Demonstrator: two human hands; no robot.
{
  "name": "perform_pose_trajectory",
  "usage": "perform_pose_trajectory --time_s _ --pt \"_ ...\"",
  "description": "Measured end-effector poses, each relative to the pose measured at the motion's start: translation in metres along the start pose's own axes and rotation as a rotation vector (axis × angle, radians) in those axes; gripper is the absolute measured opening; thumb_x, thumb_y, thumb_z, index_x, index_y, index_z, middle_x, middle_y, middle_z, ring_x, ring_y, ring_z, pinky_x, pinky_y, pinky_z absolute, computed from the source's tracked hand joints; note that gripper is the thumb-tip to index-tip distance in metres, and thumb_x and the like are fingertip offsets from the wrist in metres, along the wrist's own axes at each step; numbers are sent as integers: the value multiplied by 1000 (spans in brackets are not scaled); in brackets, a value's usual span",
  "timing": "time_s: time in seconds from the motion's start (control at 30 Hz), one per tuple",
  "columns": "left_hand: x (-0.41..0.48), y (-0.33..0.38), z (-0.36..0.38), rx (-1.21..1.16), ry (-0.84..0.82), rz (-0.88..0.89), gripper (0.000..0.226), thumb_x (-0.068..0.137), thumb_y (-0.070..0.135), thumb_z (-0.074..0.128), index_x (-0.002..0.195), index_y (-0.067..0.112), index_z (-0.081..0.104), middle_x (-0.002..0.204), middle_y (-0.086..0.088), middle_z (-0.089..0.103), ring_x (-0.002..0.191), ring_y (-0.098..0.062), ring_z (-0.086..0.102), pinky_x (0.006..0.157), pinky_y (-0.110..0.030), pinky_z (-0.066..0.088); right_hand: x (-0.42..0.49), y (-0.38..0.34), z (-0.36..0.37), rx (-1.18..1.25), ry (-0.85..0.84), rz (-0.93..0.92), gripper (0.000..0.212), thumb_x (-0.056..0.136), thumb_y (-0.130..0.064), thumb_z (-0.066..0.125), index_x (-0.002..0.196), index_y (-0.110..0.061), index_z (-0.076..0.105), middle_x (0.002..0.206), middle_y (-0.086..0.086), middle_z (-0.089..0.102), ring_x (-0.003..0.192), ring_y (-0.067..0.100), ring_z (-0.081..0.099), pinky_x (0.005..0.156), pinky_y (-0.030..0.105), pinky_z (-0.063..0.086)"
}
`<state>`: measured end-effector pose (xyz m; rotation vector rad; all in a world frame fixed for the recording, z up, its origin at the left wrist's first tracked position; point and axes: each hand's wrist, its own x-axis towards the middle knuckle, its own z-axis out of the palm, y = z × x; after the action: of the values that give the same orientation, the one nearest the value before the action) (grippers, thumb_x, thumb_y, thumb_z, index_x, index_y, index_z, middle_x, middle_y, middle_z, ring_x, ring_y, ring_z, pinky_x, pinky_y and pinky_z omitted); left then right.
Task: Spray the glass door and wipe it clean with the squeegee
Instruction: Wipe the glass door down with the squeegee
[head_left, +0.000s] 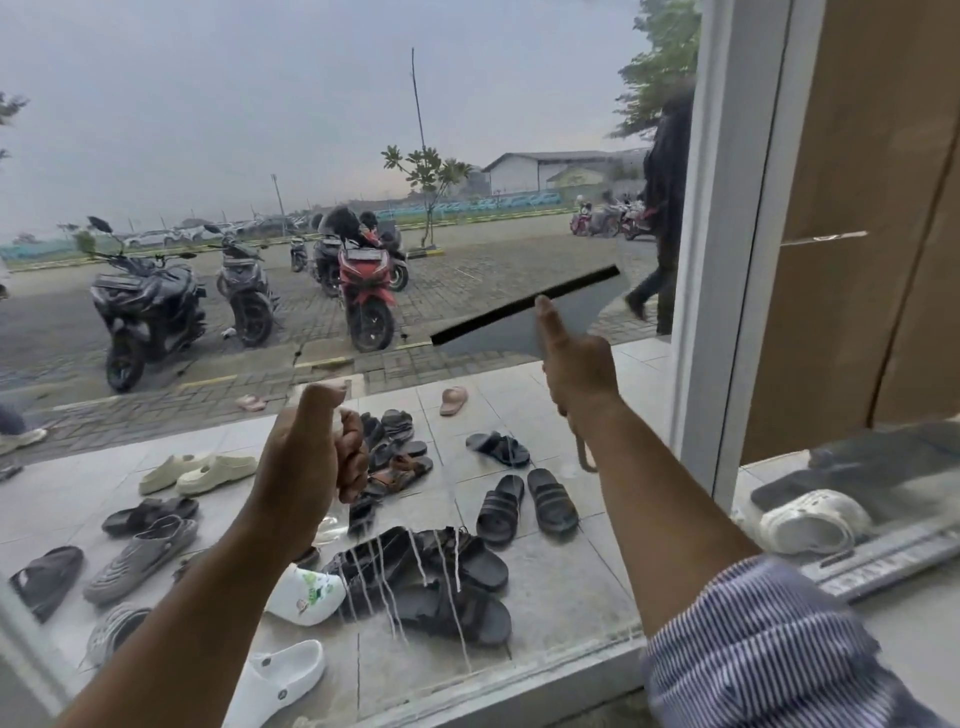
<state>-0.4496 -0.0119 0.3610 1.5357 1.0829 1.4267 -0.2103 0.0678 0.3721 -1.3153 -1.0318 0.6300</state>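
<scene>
The glass door (260, 130) fills most of the head view, with thin white drips running down its lower middle. My right hand (576, 364) grips the squeegee (524, 306); its black blade lies tilted against the glass, right end higher. My left hand (311, 452) is curled round a clear spray bottle (340, 415), mostly hidden by the fingers, held up close to the glass left of the squeegee.
A white door frame (727, 260) stands right of the squeegee, beside a brown panel (857, 208). A metal floor track (883, 561) runs at lower right. Beyond the glass lie several sandals (498, 509), parked scooters (363, 280) and a walking person (665, 208).
</scene>
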Motion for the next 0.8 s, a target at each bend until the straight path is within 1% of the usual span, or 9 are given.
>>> perform_pose_trajectory --time_s 0.07,0.1,0.2,0.3,0.4,0.47,0.53,0.63,0.8 --pt "-1 -7 -3 35 -5 -5 47 68 58 41 55 14 35 47 -8 32 46 -18 28 43 -30 26 -12 37 7 11 28 111 76 72 -88 49 58 -13 51 56 7 53 50 21 46 53 33 37" --pt "-1 -10 -5 41 -4 -9 47 68 59 41 55 14 35 46 -7 33 46 -19 28 43 -30 27 -20 55 11 49 21 182 78 68 -91 49 58 -14 50 54 6 51 47 20 43 50 32 35" --pt "-6 -21 -13 27 6 -26 46 68 58 42 55 14 35 46 -8 32 44 -19 28 46 -31 26 -50 96 29 275 -12 414 72 64 -90 53 61 -18 49 49 -1 43 39 13 34 40 24 26" --pt "-11 -30 -23 19 38 -50 46 68 56 43 52 14 34 46 -9 30 41 -18 27 47 -31 24 -76 112 56 544 -67 660 66 71 -85 54 59 -21 42 45 -3 36 35 12 29 39 20 23" --pt "-17 -34 -36 24 84 -74 44 76 51 40 50 16 34 44 -9 30 40 -18 26 47 -32 23 -98 106 79 792 -84 849 64 78 -81 52 60 -22 36 44 -4 31 34 12 25 39 18 20" --pt "-22 -33 -48 13 127 -88 44 81 47 38 48 18 34 44 -8 30 42 -18 26 46 -31 23 -111 98 94 901 -72 926 65 80 -80 50 58 -21 34 43 -4 29 32 13 25 41 18 19" --pt "-27 -30 -61 4 157 -94 43 81 47 39 49 19 34 45 -7 29 43 -19 26 45 -31 23 -128 94 116 950 -75 987 66 79 -81 50 56 -21 34 43 -4 29 33 14 25 45 20 18" --pt "-34 -26 -80 -14 198 -109 43 78 48 39 46 20 35 45 -8 28 40 -19 26 46 -31 23 -164 87 154 957 -164 1047 68 76 -83 50 54 -22 32 44 -4 26 35 13 21 47 20 15" --pt "-46 -23 -106 -19 254 -89 39 78 45 39 52 16 31 49 -7 25 40 -19 25 45 -30 22 -209 84 199 894 -279 1113 69 74 -84 52 52 -22 33 43 -4 26 33 11 21 42 16 15"
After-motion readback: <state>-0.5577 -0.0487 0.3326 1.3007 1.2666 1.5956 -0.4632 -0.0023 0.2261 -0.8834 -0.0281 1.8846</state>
